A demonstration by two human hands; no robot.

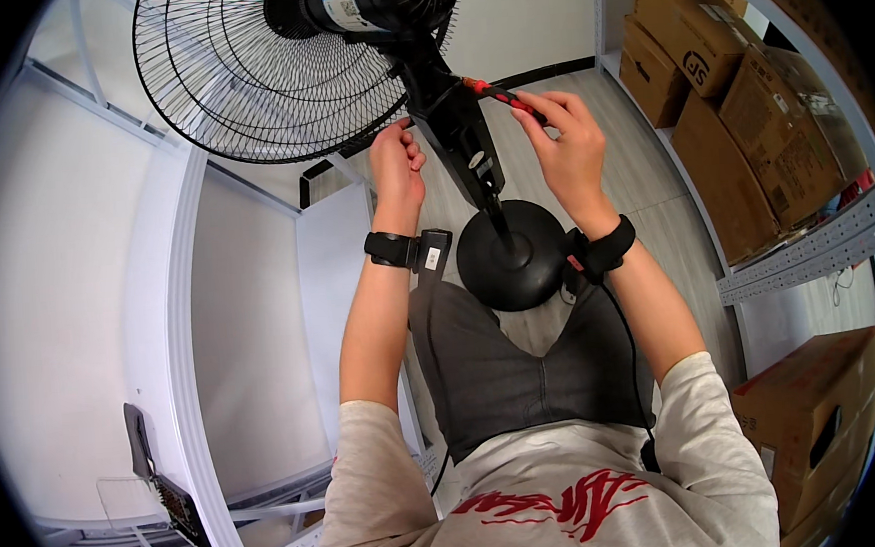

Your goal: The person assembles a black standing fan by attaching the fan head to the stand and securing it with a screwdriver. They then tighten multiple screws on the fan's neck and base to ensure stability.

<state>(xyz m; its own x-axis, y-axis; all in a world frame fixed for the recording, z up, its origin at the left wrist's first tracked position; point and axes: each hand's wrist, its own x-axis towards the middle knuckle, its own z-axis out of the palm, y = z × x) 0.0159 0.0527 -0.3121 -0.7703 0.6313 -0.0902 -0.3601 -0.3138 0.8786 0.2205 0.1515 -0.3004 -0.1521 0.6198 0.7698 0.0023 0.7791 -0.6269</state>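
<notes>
A black floor fan [442, 98] stands in front of me, its motor housing and round wire guard [235, 75] at the top left. The pole runs down to a round black base [513, 269] on the floor between my feet. My right hand [572, 150] grips a red-and-black screwdriver [503, 94], pointing left. Its tip end meets the right side of the fan's neck. My left hand [397, 166] is closed beside the neck's left side, just under the guard's lower edge. Whatever its curled fingers hold, if anything, is hidden.
Cardboard boxes [740, 145] fill a metal shelf on the right, and another large carton [817, 411] stands lower right. At the left is a white shelving frame [173, 290] with a dark tool-like item [171, 500] on it. Cables run from bands on both wrists.
</notes>
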